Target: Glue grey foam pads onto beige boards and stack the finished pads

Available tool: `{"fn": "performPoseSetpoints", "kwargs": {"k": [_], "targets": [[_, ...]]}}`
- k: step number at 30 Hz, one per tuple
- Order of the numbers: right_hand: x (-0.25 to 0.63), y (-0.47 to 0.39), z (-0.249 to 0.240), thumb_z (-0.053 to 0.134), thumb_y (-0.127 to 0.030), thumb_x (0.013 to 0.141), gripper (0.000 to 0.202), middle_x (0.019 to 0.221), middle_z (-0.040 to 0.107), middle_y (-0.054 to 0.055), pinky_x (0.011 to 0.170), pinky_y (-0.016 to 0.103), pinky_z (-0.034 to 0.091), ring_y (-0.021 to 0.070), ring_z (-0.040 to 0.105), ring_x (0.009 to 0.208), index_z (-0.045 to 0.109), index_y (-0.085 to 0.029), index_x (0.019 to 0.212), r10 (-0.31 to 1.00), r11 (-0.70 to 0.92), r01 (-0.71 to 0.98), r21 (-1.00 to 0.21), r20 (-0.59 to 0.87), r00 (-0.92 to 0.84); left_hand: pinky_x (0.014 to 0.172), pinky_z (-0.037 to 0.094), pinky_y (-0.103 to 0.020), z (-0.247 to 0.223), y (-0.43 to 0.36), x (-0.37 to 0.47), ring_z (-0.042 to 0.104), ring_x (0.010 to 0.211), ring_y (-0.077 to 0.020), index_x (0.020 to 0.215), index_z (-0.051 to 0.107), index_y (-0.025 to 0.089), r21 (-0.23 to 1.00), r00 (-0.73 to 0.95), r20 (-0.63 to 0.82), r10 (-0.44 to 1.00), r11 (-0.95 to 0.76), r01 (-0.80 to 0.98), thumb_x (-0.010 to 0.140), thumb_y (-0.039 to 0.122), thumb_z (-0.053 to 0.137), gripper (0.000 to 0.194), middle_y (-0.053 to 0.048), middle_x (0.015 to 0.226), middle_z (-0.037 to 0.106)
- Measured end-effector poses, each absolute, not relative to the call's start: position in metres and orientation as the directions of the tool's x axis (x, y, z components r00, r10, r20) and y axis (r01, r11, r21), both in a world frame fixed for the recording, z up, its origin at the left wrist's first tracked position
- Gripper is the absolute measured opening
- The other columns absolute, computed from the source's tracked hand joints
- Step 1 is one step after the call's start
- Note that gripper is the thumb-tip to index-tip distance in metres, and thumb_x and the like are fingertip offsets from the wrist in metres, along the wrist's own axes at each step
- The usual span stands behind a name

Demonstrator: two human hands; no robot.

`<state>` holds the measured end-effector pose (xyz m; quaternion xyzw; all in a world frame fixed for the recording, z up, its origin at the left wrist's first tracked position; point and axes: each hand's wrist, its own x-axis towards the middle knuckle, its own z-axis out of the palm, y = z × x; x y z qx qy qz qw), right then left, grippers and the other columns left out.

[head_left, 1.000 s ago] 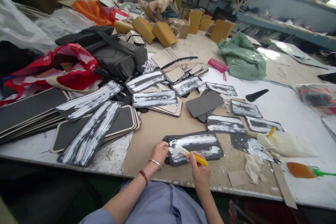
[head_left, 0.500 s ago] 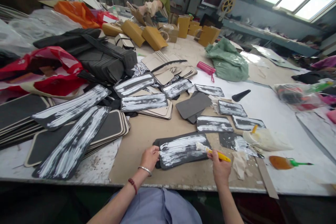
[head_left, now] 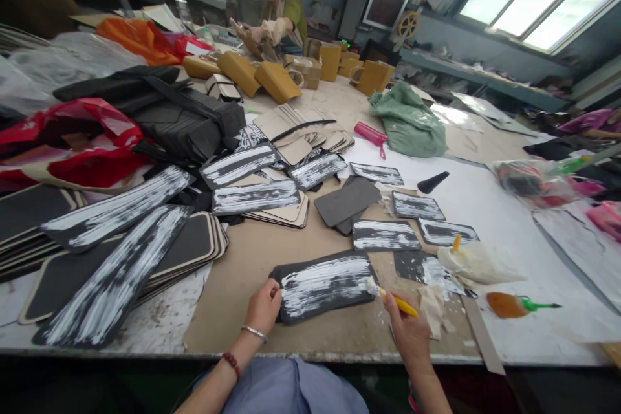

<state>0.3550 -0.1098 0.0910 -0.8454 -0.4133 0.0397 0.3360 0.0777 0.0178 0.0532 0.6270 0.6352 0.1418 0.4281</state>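
Left hand point(head_left: 263, 306): fingers pinching the left end of the dark panel point(head_left: 327, 284). Panel lies flat on the brown sheet point(head_left: 233, 291) covering the surface point(head_left: 563, 349), between both hands; long axis runs left to right, right end angled slightly away from the person. White streaks follow that axis. Brush point(head_left: 403, 305): bristles at the panel's right end, pointing left and slightly away; long axis slants back toward the person at the handle. Right hand point(head_left: 411, 333), nearer that end: fingers pinching the yellow handle, just off the panel.
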Motion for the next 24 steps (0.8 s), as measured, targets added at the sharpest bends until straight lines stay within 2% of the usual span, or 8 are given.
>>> {"fn": "performPoseSetpoints", "kwargs": {"k": [5,7,11,16,19,21,24], "targets": [[0.353,-0.117,0.094,0.042,-0.06,0.078,0.047,0.079,0.065,0.008,0.068,0.033,0.047,0.0218,0.061,0.074,0.062,-0.017,0.081,0.748,-0.399,0.737,-0.545,0.273,0.606,0.056,0.035,-0.019,0.054,0.016,0.081,0.052,0.054,-0.0106,0.059,0.051,0.019,0.69,0.08,-0.384,0.92,0.228,0.687,0.071,0.014,0.048,0.013,0.005,0.052,0.053],[0.351,-0.117,0.094,0.044,-0.058,0.079,0.044,0.078,0.065,0.007,0.066,0.032,0.047,0.0205,0.061,0.072,0.062,-0.018,0.081,0.778,-0.375,0.748,-0.548,0.252,0.575,0.057,0.035,-0.019,0.054,0.014,0.082,0.052,0.055,-0.0107,0.061,0.051,0.019,0.668,0.08,-0.38,0.922,0.214,0.713,0.073,0.015,0.047,0.013,0.005,0.054,0.053],[0.352,-0.108,0.093,0.044,-0.053,0.082,0.04,0.08,0.065,0.008,0.069,0.032,0.047,0.0203,0.06,0.076,0.061,-0.017,0.085,0.775,-0.358,0.754,-0.55,0.276,0.569,0.06,0.037,-0.021,0.054,0.009,0.083,0.053,0.06,-0.0118,0.067,0.051,0.019,0.592,0.166,-0.288,0.943,0.039,0.805,0.079,0.015,0.041,0.016,0.003,0.061,0.054],[0.359,-0.09,0.084,0.044,-0.045,0.085,0.033,0.079,0.063,0.008,0.07,0.034,0.047,0.0194,0.059,0.074,0.059,-0.016,0.084,0.834,-0.148,0.844,-0.515,0.393,0.386,0.07,0.04,-0.025,0.066,0.005,0.084,0.053,0.076,-0.0162,0.075,0.055,0.018,0.393,0.274,-0.13,0.953,-0.204,0.897,0.081,0.012,0.036,0.021,-0.004,0.077,0.056],[0.36,-0.087,0.078,0.045,-0.04,0.086,0.026,0.079,0.062,0.007,0.07,0.033,0.047,0.0182,0.059,0.074,0.058,-0.017,0.086,0.858,-0.067,0.872,-0.486,0.418,0.299,0.071,0.041,-0.026,0.073,0.004,0.086,0.052,0.078,-0.0172,0.074,0.056,0.019,0.336,0.333,-0.068,0.94,-0.293,0.895,0.08,0.011,0.037,0.021,-0.005,0.077,0.055],[0.36,-0.087,0.076,0.045,-0.039,0.086,0.026,0.078,0.062,0.006,0.07,0.032,0.047,0.0179,0.059,0.074,0.058,-0.017,0.086,0.858,-0.059,0.889,-0.455,0.432,0.277,0.071,0.041,-0.026,0.074,0.001,0.086,0.051,0.078,-0.0167,0.072,0.056,0.019,0.373,0.376,-0.024,0.926,-0.341,0.863,0.081,0.012,0.037,0.022,-0.005,0.078,0.054],[0.362,-0.087,0.074,0.044,-0.04,0.087,0.026,0.078,0.062,0.006,0.068,0.031,0.047,0.0174,0.059,0.073,0.058,-0.018,0.085,0.861,-0.063,0.901,-0.429,0.433,0.266,0.072,0.041,-0.025,0.068,-0.003,0.088,0.053,0.075,-0.0144,0.071,0.054,0.019,0.547,0.324,0.004,0.946,-0.273,0.791,0.082,0.015,0.035,0.022,-0.003,0.076,0.056]]}}
